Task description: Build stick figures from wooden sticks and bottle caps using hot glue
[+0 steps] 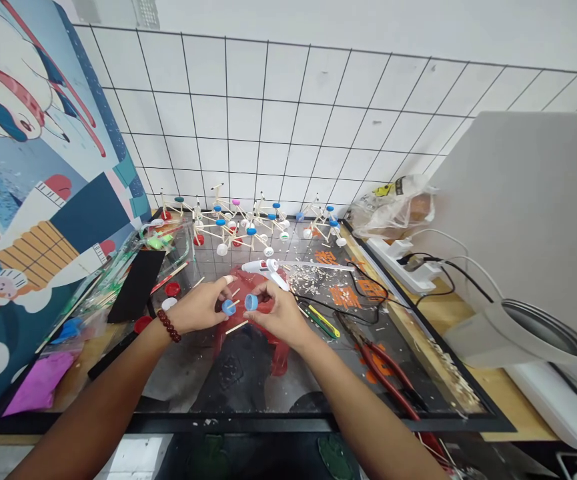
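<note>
My left hand point(199, 307), with a beaded bracelet at its wrist, pinches a blue bottle cap point(228, 307) with thin wooden sticks at it. How the sticks are fixed to the cap is too small to tell. Facing it across a small gap, another blue bottle cap point(251, 303) is gripped by the fingertips of my right hand point(282, 316). A loose wooden stick point(237, 328) lies just below the two caps. Behind my hands lies a white glue gun point(263, 267). Red caps point(172, 289) and a white cap point(169, 304) are left of my left hand.
Several stick-and-cap figures point(251, 231) stand at the back. Right of my hands lie a green-and-yellow cutter point(324, 322), red-handled pliers point(385, 363), black cable and wood scraps point(313, 277). A power strip point(402, 265) sits at right; a pink packet point(41, 382) is at left.
</note>
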The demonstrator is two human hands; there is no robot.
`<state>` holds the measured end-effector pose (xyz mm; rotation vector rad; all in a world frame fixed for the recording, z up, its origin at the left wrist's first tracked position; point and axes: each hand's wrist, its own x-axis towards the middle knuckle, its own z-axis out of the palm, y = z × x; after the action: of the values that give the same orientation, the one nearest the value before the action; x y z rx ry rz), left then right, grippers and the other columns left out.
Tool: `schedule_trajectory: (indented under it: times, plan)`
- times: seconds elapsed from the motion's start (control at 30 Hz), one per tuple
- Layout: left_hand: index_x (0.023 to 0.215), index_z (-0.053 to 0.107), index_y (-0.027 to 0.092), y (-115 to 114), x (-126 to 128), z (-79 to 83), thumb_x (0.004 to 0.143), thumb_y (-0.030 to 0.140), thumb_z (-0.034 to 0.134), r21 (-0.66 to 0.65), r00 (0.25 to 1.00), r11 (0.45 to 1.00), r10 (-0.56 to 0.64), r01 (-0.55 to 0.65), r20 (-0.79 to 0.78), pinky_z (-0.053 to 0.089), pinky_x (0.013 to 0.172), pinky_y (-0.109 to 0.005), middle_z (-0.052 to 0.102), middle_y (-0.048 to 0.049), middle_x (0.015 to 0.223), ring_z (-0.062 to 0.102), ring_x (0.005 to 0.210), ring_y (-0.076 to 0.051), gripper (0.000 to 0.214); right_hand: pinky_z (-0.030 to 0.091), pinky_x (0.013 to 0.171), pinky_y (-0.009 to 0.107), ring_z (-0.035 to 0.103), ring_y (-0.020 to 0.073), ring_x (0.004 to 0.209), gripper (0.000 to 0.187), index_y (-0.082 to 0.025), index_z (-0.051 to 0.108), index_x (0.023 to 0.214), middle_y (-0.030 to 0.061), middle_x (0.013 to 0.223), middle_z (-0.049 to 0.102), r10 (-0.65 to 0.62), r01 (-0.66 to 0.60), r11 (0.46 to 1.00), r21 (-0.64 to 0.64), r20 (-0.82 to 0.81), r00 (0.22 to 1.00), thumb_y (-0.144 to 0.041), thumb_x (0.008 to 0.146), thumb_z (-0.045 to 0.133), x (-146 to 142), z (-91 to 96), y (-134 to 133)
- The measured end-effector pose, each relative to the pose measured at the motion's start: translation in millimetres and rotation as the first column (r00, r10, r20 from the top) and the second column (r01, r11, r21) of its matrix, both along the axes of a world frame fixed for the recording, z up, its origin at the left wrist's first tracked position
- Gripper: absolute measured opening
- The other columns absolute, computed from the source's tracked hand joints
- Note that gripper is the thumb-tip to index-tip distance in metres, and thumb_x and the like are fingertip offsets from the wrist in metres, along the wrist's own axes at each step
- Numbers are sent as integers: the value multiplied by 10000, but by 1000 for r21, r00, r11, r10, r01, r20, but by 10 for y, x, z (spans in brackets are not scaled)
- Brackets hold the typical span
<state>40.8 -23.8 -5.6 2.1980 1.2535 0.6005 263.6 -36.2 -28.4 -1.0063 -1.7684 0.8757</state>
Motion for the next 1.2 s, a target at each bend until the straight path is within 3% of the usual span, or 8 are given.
schedule_trajectory:
  times: [0.17,0.33,0.47,0.7,0.93,1.2]
  plan:
    - [1324,509,224,-26,51,62,701,193,682,-22,993,1000,-3,5,119,519,817,-339,690,-42,953,673,882,-222,648,496,719,293,592,146,728,289,-206,634,881,-24,804,656,12,-14,997,-81,-31,999,-270,649,794,8,-80,63]
    - [1311,473,220,-70,112,185,712,155,670,-140,927,990,37,17,374,524,707,-243,566,-13,946,626,804,-139,634,500,709,292,594,140,699,400,-205,622,877,-29,772,648,-3,-54,973,-222,-251,968,-284,563,856,4,-134,152]
    - [1257,522,223,-82,115,241,683,145,723,-161,872,987,85,-8,482,519,690,-233,551,-13,932,578,784,-126,614,508,681,290,606,142,672,462,-207,626,880,-27,740,657,-20,-72,964,-255,-342,939,-316,518,893,11,-147,201]
    - [965,643,176,-62,106,194,686,163,735,-126,872,992,66,-5,485,536,791,-320,624,-53,967,632,866,-183,294,534,744,318,633,155,729,475,-212,634,918,-7,814,680,24,-99,975,-197,-353,935,-345,547,900,29,-129,182]
    - [1016,691,178,-96,186,142,743,206,712,-35,902,999,-3,20,433,571,775,-323,649,-84,1037,679,874,-205,275,541,756,315,643,158,762,467,-220,620,909,-8,829,683,58,-131,976,-176,-369,928,-350,560,902,22,-130,181]
    - [1002,702,153,-136,253,91,733,195,713,9,913,997,65,-74,402,573,764,-316,717,-91,988,695,816,-199,272,530,751,291,637,147,751,473,-225,633,884,-22,804,681,53,-175,954,-242,-441,896,-267,511,921,14,-125,173]
